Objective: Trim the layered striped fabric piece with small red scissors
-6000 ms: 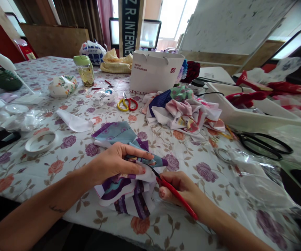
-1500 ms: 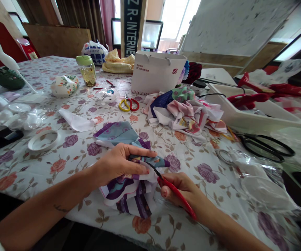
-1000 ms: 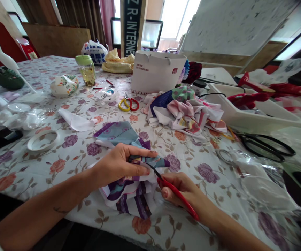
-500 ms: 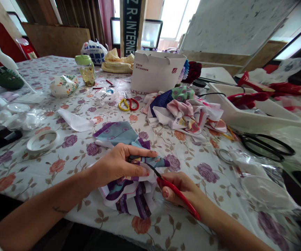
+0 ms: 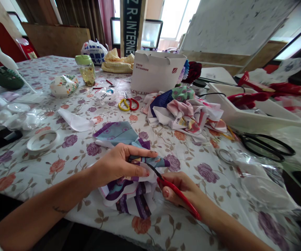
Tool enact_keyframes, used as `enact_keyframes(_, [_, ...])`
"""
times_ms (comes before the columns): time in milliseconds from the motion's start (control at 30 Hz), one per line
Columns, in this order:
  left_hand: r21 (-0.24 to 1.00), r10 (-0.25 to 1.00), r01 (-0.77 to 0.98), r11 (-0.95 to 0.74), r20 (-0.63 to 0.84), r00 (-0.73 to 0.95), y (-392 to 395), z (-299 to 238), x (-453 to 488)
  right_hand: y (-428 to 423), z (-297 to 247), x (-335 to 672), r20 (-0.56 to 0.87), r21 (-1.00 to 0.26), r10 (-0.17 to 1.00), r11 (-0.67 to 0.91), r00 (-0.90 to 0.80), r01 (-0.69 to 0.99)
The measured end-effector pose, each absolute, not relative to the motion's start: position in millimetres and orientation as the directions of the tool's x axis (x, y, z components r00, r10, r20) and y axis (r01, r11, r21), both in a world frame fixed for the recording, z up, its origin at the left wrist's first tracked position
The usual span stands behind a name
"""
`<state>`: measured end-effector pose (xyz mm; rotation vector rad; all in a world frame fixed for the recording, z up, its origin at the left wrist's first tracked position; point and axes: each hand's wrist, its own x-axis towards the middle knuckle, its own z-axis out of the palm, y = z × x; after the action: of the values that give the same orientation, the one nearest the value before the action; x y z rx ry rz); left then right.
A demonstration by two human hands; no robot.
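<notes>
Left grip (image 5: 116, 165) clamped on purple-and-teal patchwork fabric (image 5: 132, 197), which lies at six o'clock on the floral-covered desk (image 5: 22, 167). Right grip (image 5: 182, 191) closed around red-handled snips (image 5: 179, 198), their black blades at the fabric's edge at ten o'clock from that hand, apparently touching it, though the view there is poor. Yellow-and-red scissors (image 5: 128, 104) lie at twelve o'clock, well beyond the fabric.

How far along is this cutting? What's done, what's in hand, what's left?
Done: the patterned fabric seems to have its purple strips already joined on. In hand: the left hand pinches a fold of it while the right hand holds the red-handled scissors, black blades at the cloth's edge. Left: probably the rest of that edge, and perhaps the heaped printed fabric pieces beside the white paper bag.
</notes>
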<state>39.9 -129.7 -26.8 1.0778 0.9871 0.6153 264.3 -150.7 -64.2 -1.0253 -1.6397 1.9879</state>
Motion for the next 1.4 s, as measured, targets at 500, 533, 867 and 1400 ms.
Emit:
enact_keyframes(500, [0.934,0.828,0.032,0.357,-0.332,0.451,-130.0,-24.9,39.3,-150.7,-64.6,264.7,-0.3,-0.952,0.683,-0.253,-0.666,0.17])
enact_keyframes(533, [0.934,0.828,0.031,0.356,-0.331,0.452,-130.0,-25.0,39.3,-150.8,-64.1,264.5,-0.305,-0.951,0.682,-0.258,-0.664,0.172])
enact_keyframes(867, [0.925,0.813,0.045,0.377,-0.354,0.462,-130.3,-26.0,40.0,-151.2,-63.8,262.8,-0.312,-0.947,0.684,-0.279,-0.66,0.159])
enact_keyframes(1400, [0.918,0.816,0.009,0.397,-0.357,0.454,-130.4,-26.9,40.6,-151.5,-65.0,264.5,-0.279,-0.959,0.691,-0.233,-0.667,0.161])
